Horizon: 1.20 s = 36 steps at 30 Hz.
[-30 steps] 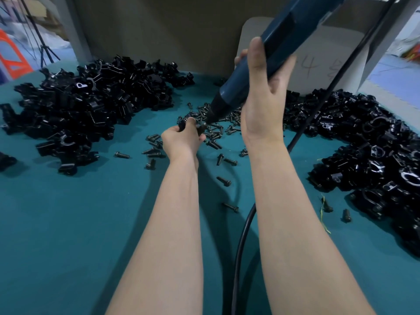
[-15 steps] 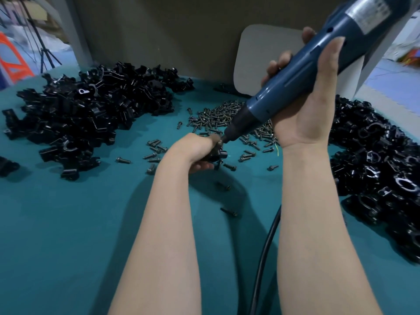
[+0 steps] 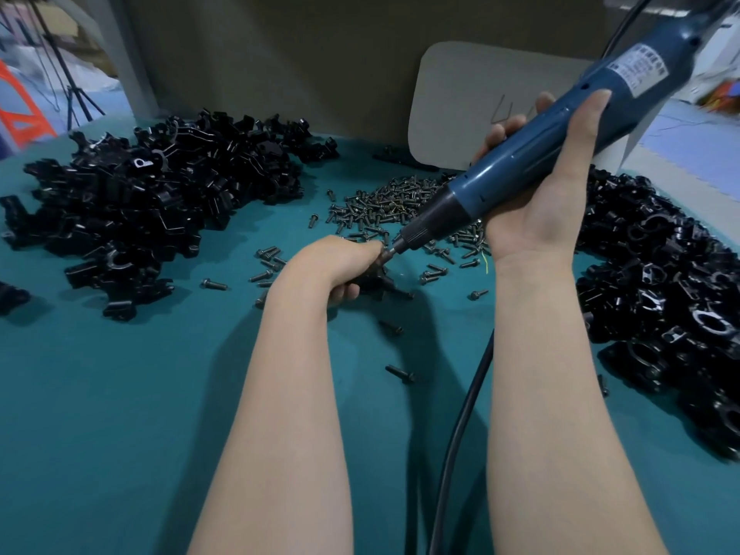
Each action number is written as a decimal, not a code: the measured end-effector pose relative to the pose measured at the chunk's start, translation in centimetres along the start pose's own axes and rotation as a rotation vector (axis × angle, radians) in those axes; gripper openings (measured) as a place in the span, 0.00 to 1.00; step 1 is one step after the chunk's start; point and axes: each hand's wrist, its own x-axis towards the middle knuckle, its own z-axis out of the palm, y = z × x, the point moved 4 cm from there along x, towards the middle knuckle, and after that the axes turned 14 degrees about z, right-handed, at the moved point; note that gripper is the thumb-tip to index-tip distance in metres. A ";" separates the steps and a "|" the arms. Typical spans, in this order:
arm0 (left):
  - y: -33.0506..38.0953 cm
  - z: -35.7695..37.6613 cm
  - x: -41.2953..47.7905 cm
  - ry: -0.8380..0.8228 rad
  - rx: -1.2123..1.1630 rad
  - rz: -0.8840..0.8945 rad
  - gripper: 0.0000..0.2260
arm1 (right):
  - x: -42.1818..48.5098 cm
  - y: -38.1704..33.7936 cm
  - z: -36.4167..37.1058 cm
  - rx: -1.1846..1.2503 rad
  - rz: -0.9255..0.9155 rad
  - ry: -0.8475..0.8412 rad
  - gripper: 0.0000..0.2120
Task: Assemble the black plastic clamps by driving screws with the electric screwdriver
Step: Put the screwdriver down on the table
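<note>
My left hand (image 3: 338, 266) grips a black plastic clamp (image 3: 378, 280) down on the teal table, most of the clamp hidden under my fingers. My right hand (image 3: 540, 186) is wrapped round the blue electric screwdriver (image 3: 532, 150), which slants down to the left. Its bit (image 3: 394, 250) meets the clamp right at my left fingertips. A pile of dark screws (image 3: 392, 206) lies just behind the clamp.
A big heap of black clamp parts (image 3: 152, 198) fills the left of the teal table (image 3: 120, 414), another heap (image 3: 664, 298) the right. The screwdriver's black cable (image 3: 460, 426) runs between my forearms. Loose screws (image 3: 400, 373) lie nearby. A pale board (image 3: 460, 106) stands behind.
The screwdriver has swung from steep to slanted with its body out to the right, and its bit has come down onto the clamp. My left hand has drawn the clamp nearer.
</note>
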 end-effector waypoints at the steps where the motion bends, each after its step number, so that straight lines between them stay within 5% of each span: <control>1: 0.0 0.0 0.0 -0.014 0.003 -0.004 0.17 | 0.1 0.6 0.8 0.157 -0.069 -0.205 0.16; 5: -0.6 -0.4 -0.2 -0.016 -0.036 -0.034 0.16 | 1.4 -0.6 0.0 0.236 -0.037 -0.267 0.18; 10: -0.6 -2.6 0.0 0.353 -0.124 0.076 0.16 | 2.4 -1.1 -0.4 0.259 0.045 -0.195 0.18; 14: 1.1 -2.7 -0.3 0.529 -0.415 0.306 0.11 | 3.4 0.1 -1.3 -0.250 0.229 -0.005 0.13; 16: 2.0 -2.2 -0.4 0.520 -0.545 0.354 0.10 | 3.8 1.5 -2.0 -0.527 0.319 0.058 0.21; 19: 3.0 -1.1 -0.4 0.476 -0.468 0.427 0.11 | 4.1 3.2 -2.8 -0.980 0.235 0.174 0.36; 22: 3.7 0.2 -0.3 0.404 -0.331 0.502 0.13 | 4.8 3.9 -4.0 -1.231 0.130 0.316 0.34; 31: 6.5 4.1 -1.0 0.216 -0.219 0.601 0.08 | 5.7 5.0 -5.5 -1.291 0.301 0.447 0.25; 36: 10.2 7.1 -1.2 0.138 -0.192 0.652 0.24 | 4.2 1.6 -8.4 -0.943 0.100 0.464 0.11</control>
